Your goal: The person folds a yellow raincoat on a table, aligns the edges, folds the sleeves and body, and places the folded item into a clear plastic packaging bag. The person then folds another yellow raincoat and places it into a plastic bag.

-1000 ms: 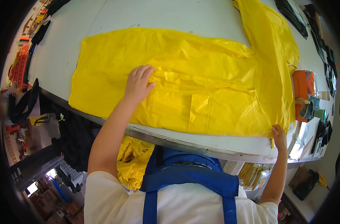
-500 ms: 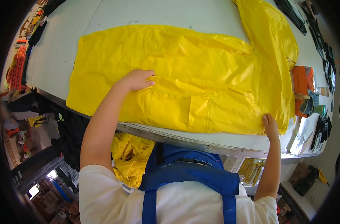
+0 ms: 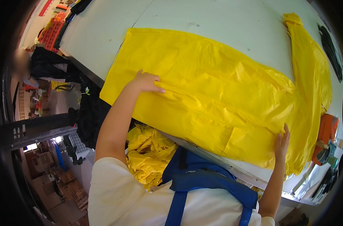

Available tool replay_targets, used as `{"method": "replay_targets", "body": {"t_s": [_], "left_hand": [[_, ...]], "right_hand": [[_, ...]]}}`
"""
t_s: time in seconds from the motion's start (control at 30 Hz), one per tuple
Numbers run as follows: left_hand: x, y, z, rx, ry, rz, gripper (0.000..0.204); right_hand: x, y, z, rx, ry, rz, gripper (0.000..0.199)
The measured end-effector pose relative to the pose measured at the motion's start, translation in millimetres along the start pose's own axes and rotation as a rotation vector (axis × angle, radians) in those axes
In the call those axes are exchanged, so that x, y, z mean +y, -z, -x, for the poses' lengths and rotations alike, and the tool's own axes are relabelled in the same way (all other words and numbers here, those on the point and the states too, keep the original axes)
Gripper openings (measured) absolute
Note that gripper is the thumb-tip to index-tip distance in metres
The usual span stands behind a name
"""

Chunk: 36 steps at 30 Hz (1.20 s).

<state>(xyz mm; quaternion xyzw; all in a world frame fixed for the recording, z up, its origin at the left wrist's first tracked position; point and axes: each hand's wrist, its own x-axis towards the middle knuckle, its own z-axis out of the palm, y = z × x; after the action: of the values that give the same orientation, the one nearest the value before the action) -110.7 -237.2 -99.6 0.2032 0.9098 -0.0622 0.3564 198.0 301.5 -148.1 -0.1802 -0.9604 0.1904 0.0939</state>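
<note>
Yellow raincoat (image 3: 224,90) lies spread flat across the white bench (image 3: 115,26), its lower hem along the near edge and one sleeve running up toward the far right corner. The left hand (image 3: 145,81) rests open, palm down, on the coat near its left end. The right hand (image 3: 281,142) lies flat with fingers straight on the coat near the bench's near edge; more yellow fabric (image 3: 148,154) is bunched below that edge.

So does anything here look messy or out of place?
Mostly tidy: the yellow garment lies flat on the white table, both hands pressing it. Its long part is rumpled, and a crumpled yellow heap sits below the table edge.
</note>
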Motion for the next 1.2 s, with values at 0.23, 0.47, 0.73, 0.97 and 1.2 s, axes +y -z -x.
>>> {"method": "replay_targets", "body": {"t_s": [0.23, 0.47, 0.73, 0.97, 1.2], "left_hand": [[-121, -2, 10, -0.199, 0.124, -0.013, 0.048], [103, 4, -64, 0.739, -0.569, 0.256, 0.054], [197, 10, -117, 0.859, -0.254, 0.108, 0.048], [412, 22, -178, 0.831, -0.942, 0.262, 0.040], [464, 34, -169, 0.711, -0.538, 0.110, 0.048]], "right_hand": [[-11, -29, -10, -0.028, -0.181, 0.110, 0.013], [-12, -35, -10, 0.105, -0.101, 0.205, 0.009], [10, 36, -96, -0.177, 0.033, 0.071, 0.029], [152, 46, -411, 0.193, -0.551, 0.016, 0.072], [165, 82, -437, -0.004, -0.447, -1.350, 0.033]]}}
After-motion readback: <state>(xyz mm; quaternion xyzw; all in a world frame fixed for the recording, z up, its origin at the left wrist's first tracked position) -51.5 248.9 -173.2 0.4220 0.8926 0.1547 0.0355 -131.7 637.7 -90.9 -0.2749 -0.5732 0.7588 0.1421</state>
